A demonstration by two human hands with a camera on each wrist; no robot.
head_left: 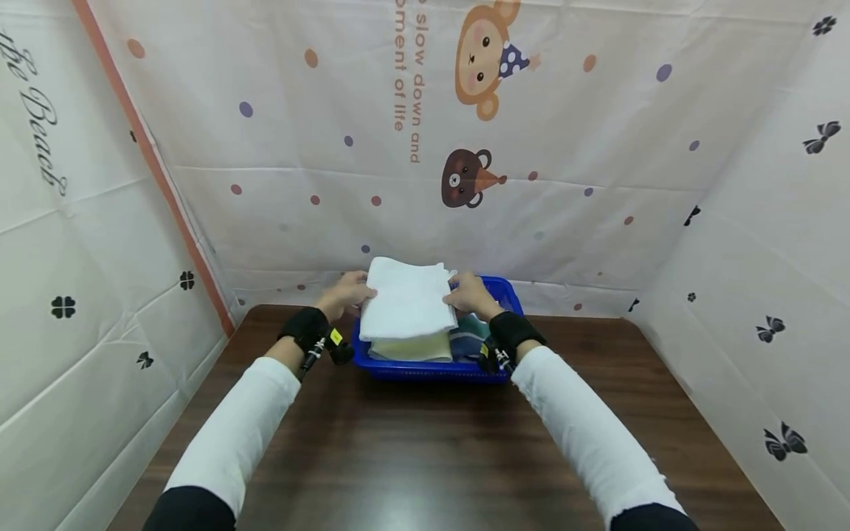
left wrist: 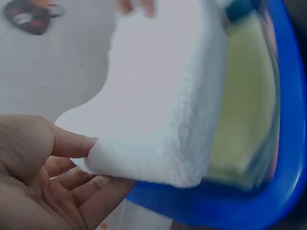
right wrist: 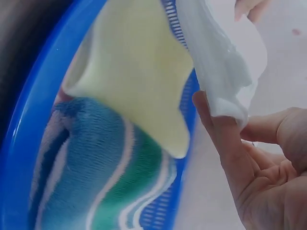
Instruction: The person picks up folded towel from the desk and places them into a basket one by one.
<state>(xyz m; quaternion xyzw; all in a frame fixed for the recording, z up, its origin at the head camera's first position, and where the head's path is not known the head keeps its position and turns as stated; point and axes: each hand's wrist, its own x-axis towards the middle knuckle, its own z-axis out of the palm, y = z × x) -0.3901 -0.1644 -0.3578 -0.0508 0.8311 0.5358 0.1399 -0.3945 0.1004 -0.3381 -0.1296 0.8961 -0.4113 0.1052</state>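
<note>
A folded white towel [head_left: 408,301] is held between both hands over a blue plastic basket [head_left: 432,375]. My left hand [head_left: 348,293] pinches its left side, the thumb [left wrist: 72,143] on top and the fingers beneath. On the right side, my right hand [head_left: 470,293] pinches the towel's edge between thumb and fingers, as the right wrist view shows. Below the towel, a folded pale yellow cloth [right wrist: 134,67] lies in the basket. Beside it is a striped towel [right wrist: 96,153] in blue, green and white. The white towel hides part of the basket's far side.
The basket stands at the far edge of a dark brown wooden table [head_left: 405,450], close to a hanging white printed cloth [head_left: 299,147]. More printed cloth [head_left: 750,295] closes off the left and right sides. A black band with a small camera sits on each wrist.
</note>
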